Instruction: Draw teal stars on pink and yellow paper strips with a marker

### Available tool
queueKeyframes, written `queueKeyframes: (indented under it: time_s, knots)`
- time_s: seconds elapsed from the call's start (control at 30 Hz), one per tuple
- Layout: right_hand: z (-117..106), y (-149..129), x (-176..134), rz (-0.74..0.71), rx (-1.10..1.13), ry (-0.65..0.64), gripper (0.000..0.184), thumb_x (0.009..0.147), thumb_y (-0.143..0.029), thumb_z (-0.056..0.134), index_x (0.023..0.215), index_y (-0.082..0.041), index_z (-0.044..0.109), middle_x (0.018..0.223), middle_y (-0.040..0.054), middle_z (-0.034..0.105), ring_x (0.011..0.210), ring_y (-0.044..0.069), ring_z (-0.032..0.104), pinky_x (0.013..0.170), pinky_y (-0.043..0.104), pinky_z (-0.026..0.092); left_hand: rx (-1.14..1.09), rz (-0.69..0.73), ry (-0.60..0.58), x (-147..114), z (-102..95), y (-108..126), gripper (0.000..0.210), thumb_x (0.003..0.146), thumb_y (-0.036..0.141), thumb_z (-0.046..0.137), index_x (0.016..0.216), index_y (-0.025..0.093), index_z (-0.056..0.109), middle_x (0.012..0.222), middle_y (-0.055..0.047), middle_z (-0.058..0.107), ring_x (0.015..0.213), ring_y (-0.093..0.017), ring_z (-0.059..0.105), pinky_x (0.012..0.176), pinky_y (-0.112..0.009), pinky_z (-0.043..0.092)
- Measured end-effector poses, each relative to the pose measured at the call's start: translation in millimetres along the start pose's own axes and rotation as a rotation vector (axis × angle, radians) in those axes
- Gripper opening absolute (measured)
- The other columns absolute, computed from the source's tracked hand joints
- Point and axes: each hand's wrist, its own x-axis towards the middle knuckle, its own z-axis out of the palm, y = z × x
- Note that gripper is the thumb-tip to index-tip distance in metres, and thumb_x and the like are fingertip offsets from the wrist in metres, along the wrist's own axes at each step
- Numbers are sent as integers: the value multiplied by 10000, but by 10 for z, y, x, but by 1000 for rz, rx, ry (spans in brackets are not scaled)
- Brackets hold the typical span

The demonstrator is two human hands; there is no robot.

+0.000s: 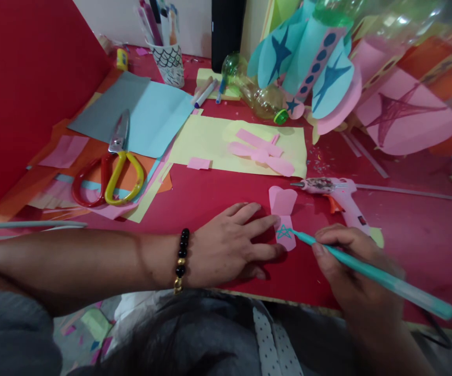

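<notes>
A small pink paper cutout (283,202) with a notched top lies on the red tabletop near its front edge. A teal star outline is drawn on its lower half. My left hand (234,240) lies flat with fingers spread, two fingertips touching the cutout's left side. Pinched in my right hand (361,271) is a teal felt-tip pen (378,274), its tip at the star's right side. Just behind my right hand rests a pink glue gun (337,193) with an orange trigger.
Scissors (118,172) with red and yellow handles lie on paper sheets at left. Behind are a blue sheet (143,115), a pale yellow sheet (210,141) with pink cutouts, a pen cup (169,65), a plastic bottle (259,94) and paper-decorated bottles (308,62).
</notes>
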Motion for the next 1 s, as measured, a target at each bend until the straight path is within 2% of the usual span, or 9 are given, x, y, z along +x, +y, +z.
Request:
queueKeyframes:
  time_s: [0.23, 0.47, 0.67, 1.0]
  knots:
    - [18, 14, -2, -80, 48, -28, 38, 859, -201, 598, 871, -236, 586, 843, 13, 659, 745, 164, 641, 657, 282, 494, 11, -1, -15, -3, 8, 1, 436, 935, 509, 514, 1333, 331, 526, 1501, -87, 371, 1327, -311, 353, 1085, -524, 331]
    - [24, 37, 20, -135, 49, -83, 64, 856, -179, 600, 880, -236, 583, 846, 16, 667, 734, 159, 650, 640, 273, 506, 22, -3, -13, 2, 4, 2, 432, 918, 515, 543, 1306, 325, 551, 1490, -80, 389, 1331, -310, 350, 1094, -515, 335]
    - [14, 15, 2, -112, 75, -77, 42, 865, -200, 571, 878, -235, 590, 852, 24, 672, 737, 174, 660, 642, 295, 505, 11, 5, 16, 3, 11, -1, 433, 912, 514, 557, 1301, 325, 560, 1481, -92, 400, 1310, -315, 370, 1080, -520, 347]
    - [14, 29, 6, -61, -27, -30, 6, 865, -245, 592, 867, -248, 597, 815, 6, 669, 682, 161, 635, 622, 281, 490, 17, 5, 14, 0, 10, -1, 438, 916, 504, 553, 1312, 318, 549, 1486, -100, 392, 1309, -315, 371, 1067, -514, 354]
